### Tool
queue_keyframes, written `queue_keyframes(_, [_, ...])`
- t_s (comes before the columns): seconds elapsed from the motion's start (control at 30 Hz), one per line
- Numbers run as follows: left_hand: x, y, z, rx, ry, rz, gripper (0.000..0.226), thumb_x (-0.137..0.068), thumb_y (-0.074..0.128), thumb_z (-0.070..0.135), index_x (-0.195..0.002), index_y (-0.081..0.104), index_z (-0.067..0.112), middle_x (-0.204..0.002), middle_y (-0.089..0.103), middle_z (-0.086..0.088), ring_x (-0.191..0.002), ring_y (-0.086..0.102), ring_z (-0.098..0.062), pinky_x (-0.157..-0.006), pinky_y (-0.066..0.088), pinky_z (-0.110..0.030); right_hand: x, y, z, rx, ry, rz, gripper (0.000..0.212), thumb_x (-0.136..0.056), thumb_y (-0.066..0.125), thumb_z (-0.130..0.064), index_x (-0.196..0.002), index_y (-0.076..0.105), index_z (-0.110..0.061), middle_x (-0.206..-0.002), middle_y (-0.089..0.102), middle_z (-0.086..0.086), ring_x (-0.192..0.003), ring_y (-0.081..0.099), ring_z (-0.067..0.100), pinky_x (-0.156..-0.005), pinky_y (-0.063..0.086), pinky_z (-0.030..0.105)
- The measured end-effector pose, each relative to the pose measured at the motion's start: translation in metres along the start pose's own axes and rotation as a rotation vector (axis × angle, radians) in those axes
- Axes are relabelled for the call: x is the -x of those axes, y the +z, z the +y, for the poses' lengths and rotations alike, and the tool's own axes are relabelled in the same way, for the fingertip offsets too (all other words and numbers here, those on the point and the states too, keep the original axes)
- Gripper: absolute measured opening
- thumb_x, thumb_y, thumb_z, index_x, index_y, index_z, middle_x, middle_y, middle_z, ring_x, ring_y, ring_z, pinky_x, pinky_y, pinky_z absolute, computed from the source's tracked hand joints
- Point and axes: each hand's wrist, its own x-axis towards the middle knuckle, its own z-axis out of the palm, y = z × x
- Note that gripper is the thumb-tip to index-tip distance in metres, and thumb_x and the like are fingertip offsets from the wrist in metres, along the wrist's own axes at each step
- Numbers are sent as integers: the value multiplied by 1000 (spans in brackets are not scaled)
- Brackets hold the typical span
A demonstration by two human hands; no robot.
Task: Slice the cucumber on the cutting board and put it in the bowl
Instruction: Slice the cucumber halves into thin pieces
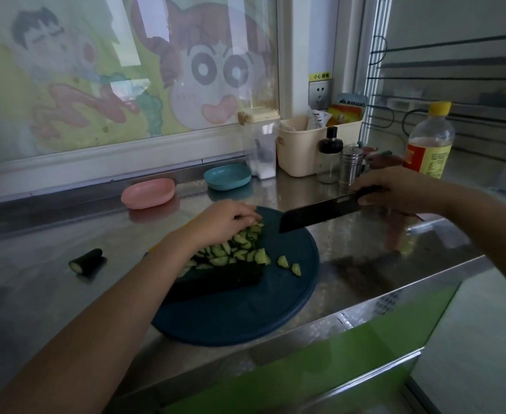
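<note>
One view only: head camera. Most of the cucumber (234,249) is already cut. It lies as a heap of pale pieces at frame centre on the round blue cutting board (245,318), and a dark-skinned length along the heap's lower edge looks uncut. Two loose pieces (289,264) sit just right of the heap. My left hand (225,222) covers the heap's far end, fingers curled down onto the pieces. My right hand (395,189), right of centre, grips the handle of the black knife (320,215). The blade hangs above the board's upper right rim, apart from the cucumber. A cut-off end (86,261) lies on the steel counter (365,264) at left. The pink bowl (148,194) and blue bowl (227,176), upper centre, show no cucumber inside. Judgement: slicing nearly complete; transfer to a bowl not begun.
</note>
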Motion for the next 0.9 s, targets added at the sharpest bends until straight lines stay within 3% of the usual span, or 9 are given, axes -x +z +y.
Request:
queue_keyframes(0.1, [22, -3, 5, -36, 54, 116, 22, -93, 58, 26, -111, 70, 24, -133, 55, 7, -118, 50, -7, -97, 35, -22, 0, -9, -6, -64, -36, -136, 15, -90, 58, -15, -93, 64, -28, -96, 62, -4, -90, 56, 11, -85, 46, 31])
queue_keyframes(0.17, [40, -4, 8, -8, 61, 194, 13, -84, 69, 29, -94, 75, 24, -114, 64, 8, -102, 56, -3, -93, 42, -26, -4, -8, -13, -136, -69, -188, 7, -86, 65, -19, -86, 68, -25, -87, 65, -1, -81, 59, 13, -76, 46, 28])
queue_keyframes(0.27, [65, -5, 10, 7, -2, 89, 24, -71, 75, 46, -87, 71, 28, -89, 64, 11, -81, 58, -1, -73, 48, -24, -15, 1, -21, -86, -97, -233, 4, -77, 74, -25, -78, 71, -23, -80, 66, 2, -74, 60, 15, -68, 44, 27])
queue_keyframes(0.37, [79, -1, 8, -93, -56, -35, 42, -65, 73, 59, -99, 66, 35, -86, 57, 20, -79, 54, 4, -62, 38, -14, -30, 12, -25, -48, -107, -263, 13, -74, 77, -28, -78, 72, -17, -79, 67, 5, -72, 61, 16, -67, 45, 28])
queue_keyframes(0.53, [82, 7, -2, -166, -10, -33, 51, -71, 69, 59, -116, 63, 36, -103, 44, 21, -98, 40, 1, -79, 33, -8, -46, 20, -27, -38, -89, -327, 11, -72, 79, -28, -72, 71, -21, -63, 63, -7, -56, 54, 0, -54, 38, 13])
queue_keyframes(0.77, [76, 5, -4, -74, 25, -43, 29, -73, 75, 48, -98, 66, 36, -111, 40, 23, -107, 39, 3, -91, 35, -15, -61, 28, -20, -62, -93, -357, 10, -70, 80, -28, -69, 71, -24, -62, 64, -9, -55, 55, -2, -60, 41, 21])
queue_keyframes(0.9, [74, -18, -15, 106, -10, 109, 51, -61, 69, 62, -99, 70, 28, -113, 51, 25, -106, 50, 5, -91, 39, -19, -71, 29, -23, -86, -89, -380, 14, -72, 79, -26, -63, 68, -27, -56, 60, -13, -52, 51, -3, -54, 37, 13])
